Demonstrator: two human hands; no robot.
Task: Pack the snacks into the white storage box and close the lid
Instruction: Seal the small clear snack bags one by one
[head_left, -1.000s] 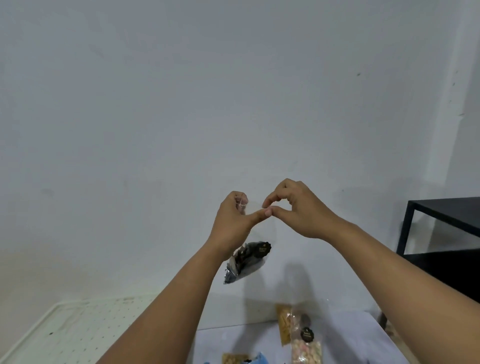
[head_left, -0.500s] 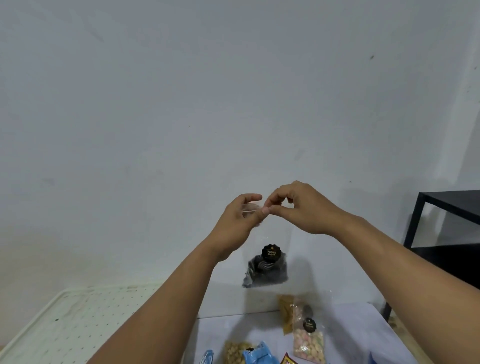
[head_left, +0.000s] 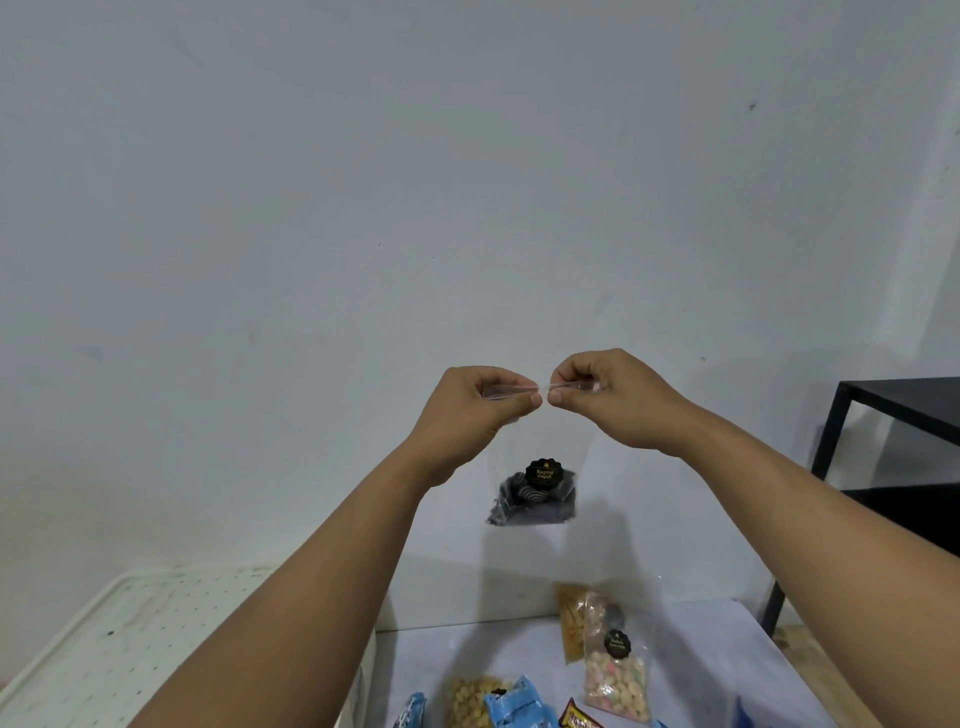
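snack packets (head_left: 615, 675) on table (head_left: 691, 660), shelf (head_left: 893, 441) right

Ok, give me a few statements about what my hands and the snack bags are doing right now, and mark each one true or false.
1. Both hands pinch the top edge of the clear plastic bag of dark snacks with a black round label. True: left hand, right hand.
2. That bag lies flat on the white table. False: it hangs in the air below the hands, in front of the wall.
3. A clear bag of pastel-coloured puffed snacks lies on the table. True.
4. The black metal-frame shelf stands at the left. False: it is at the right edge.
5. The left hand hangs idle. False: its thumb and fingers pinch the bag's top.
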